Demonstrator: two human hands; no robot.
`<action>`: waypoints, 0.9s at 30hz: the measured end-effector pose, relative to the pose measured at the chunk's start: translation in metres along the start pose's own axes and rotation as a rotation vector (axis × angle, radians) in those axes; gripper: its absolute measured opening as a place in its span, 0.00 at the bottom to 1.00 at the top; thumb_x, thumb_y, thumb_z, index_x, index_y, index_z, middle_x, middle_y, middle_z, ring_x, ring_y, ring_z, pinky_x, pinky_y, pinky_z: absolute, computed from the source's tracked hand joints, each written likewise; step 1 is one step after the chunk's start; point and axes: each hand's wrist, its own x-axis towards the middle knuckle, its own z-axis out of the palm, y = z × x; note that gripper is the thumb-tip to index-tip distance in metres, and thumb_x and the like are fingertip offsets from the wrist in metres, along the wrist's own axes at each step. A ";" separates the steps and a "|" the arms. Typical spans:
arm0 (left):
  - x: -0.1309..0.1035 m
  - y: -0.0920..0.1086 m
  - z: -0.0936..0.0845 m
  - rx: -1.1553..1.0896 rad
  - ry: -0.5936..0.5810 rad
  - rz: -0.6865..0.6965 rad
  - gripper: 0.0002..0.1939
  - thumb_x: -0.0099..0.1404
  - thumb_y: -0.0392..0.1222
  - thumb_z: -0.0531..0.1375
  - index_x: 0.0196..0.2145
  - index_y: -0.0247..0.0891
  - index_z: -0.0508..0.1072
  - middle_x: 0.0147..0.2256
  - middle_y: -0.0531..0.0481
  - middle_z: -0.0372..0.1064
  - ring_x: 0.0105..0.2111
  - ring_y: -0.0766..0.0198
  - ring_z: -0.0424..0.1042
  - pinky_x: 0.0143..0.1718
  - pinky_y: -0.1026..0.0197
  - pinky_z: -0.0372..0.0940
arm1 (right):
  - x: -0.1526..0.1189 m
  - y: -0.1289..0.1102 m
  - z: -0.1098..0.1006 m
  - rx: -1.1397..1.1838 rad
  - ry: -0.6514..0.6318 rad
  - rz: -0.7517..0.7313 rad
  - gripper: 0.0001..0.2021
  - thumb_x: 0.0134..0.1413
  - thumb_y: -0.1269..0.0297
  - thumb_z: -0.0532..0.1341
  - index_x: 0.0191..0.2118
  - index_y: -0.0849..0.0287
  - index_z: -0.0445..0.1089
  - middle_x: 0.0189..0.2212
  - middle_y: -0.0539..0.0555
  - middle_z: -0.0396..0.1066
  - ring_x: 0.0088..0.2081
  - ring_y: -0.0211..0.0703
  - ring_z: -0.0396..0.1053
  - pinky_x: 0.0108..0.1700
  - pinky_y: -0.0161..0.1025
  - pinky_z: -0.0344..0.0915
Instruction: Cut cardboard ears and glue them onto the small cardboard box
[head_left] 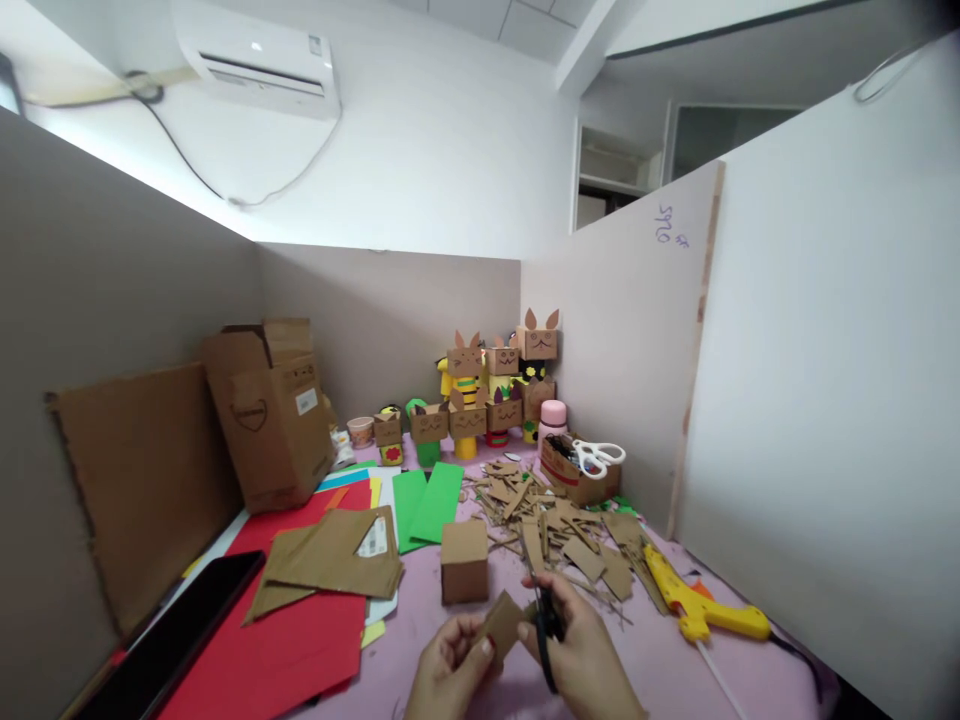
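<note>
My left hand (456, 662), low in the middle, pinches a small piece of brown cardboard (504, 628) between thumb and fingers. To its right, my right hand (581, 645) has its fingers in the handles of black scissors (550, 625). The scissors point up and away, close beside the cardboard's right edge; whether the blades touch it is hard to tell. Just beyond my left hand stands a small cardboard box (464, 562). Cardboard scraps (559, 530) lie scattered past my right hand.
A yellow glue gun (705, 602) lies at right, with white scissors (598, 459) on a box (577, 478) behind. Red paper (300, 650), green sheets (437, 505), flat cardboard (337, 555) and a dark tablet-like object (176, 635) cover the left. Cardboard animal figures (469, 420) stand at the back.
</note>
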 end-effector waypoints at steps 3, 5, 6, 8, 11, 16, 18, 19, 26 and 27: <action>0.000 0.006 -0.002 -0.047 0.050 0.011 0.27 0.39 0.57 0.70 0.27 0.38 0.64 0.23 0.52 0.73 0.20 0.67 0.69 0.22 0.68 0.55 | 0.018 -0.014 0.011 -0.035 -0.109 -0.015 0.17 0.34 0.72 0.60 0.37 0.62 0.72 0.23 0.49 0.70 0.26 0.43 0.64 0.30 0.36 0.60; 0.001 0.008 -0.004 -0.061 0.047 -0.011 0.27 0.40 0.60 0.69 0.28 0.39 0.62 0.23 0.50 0.74 0.20 0.65 0.71 0.20 0.68 0.54 | 0.026 -0.008 0.015 -0.019 -0.162 -0.026 0.17 0.35 0.71 0.60 0.38 0.62 0.71 0.24 0.49 0.71 0.26 0.43 0.65 0.29 0.36 0.61; 0.001 0.008 -0.005 -0.070 0.042 -0.019 0.27 0.41 0.61 0.68 0.28 0.40 0.62 0.23 0.50 0.74 0.20 0.64 0.72 0.19 0.69 0.54 | 0.028 -0.001 0.017 -0.007 -0.169 -0.029 0.17 0.35 0.71 0.60 0.38 0.62 0.71 0.25 0.50 0.72 0.27 0.44 0.66 0.30 0.36 0.61; 0.003 0.004 -0.007 -0.080 0.032 -0.024 0.27 0.43 0.62 0.67 0.27 0.40 0.62 0.22 0.50 0.74 0.20 0.64 0.73 0.19 0.69 0.54 | 0.031 0.018 0.018 0.023 -0.151 -0.022 0.17 0.34 0.71 0.62 0.38 0.62 0.72 0.27 0.52 0.73 0.29 0.46 0.67 0.32 0.37 0.63; 0.005 -0.003 -0.009 -0.073 0.024 -0.002 0.25 0.43 0.60 0.67 0.25 0.39 0.62 0.22 0.50 0.74 0.21 0.65 0.72 0.19 0.69 0.55 | 0.030 0.042 0.018 0.061 -0.053 -0.004 0.17 0.34 0.69 0.64 0.38 0.62 0.72 0.22 0.48 0.70 0.24 0.42 0.64 0.27 0.35 0.61; 0.001 -0.003 -0.007 -0.075 0.063 0.039 0.23 0.44 0.56 0.69 0.24 0.38 0.63 0.19 0.53 0.72 0.18 0.70 0.66 0.21 0.69 0.56 | 0.024 0.046 0.014 0.092 0.023 -0.028 0.17 0.35 0.66 0.66 0.37 0.62 0.72 0.18 0.46 0.67 0.22 0.40 0.63 0.26 0.33 0.59; -0.001 0.000 -0.005 -0.060 0.104 0.048 0.23 0.44 0.56 0.69 0.23 0.38 0.64 0.17 0.55 0.70 0.17 0.72 0.64 0.20 0.70 0.55 | 0.022 0.042 0.014 0.117 0.018 0.000 0.18 0.35 0.64 0.67 0.38 0.61 0.71 0.16 0.45 0.65 0.21 0.40 0.63 0.24 0.33 0.59; -0.002 0.001 -0.004 -0.057 0.122 0.048 0.23 0.43 0.56 0.70 0.23 0.38 0.64 0.17 0.56 0.69 0.17 0.72 0.63 0.20 0.70 0.55 | 0.021 0.041 0.014 0.138 0.013 0.019 0.18 0.36 0.63 0.67 0.38 0.61 0.70 0.16 0.44 0.64 0.20 0.39 0.62 0.24 0.33 0.59; -0.007 0.002 0.004 -0.074 0.186 0.071 0.23 0.42 0.54 0.71 0.22 0.37 0.64 0.14 0.61 0.62 0.16 0.74 0.59 0.19 0.71 0.54 | 0.014 0.043 0.019 0.213 0.012 0.057 0.20 0.35 0.60 0.68 0.39 0.60 0.70 0.21 0.49 0.71 0.20 0.39 0.64 0.24 0.33 0.61; -0.007 0.002 0.004 -0.072 0.192 0.068 0.23 0.42 0.54 0.71 0.22 0.37 0.64 0.14 0.60 0.63 0.16 0.74 0.60 0.19 0.72 0.54 | 0.014 0.042 0.019 0.216 0.022 0.051 0.20 0.35 0.61 0.69 0.38 0.60 0.70 0.24 0.50 0.72 0.22 0.40 0.65 0.26 0.33 0.62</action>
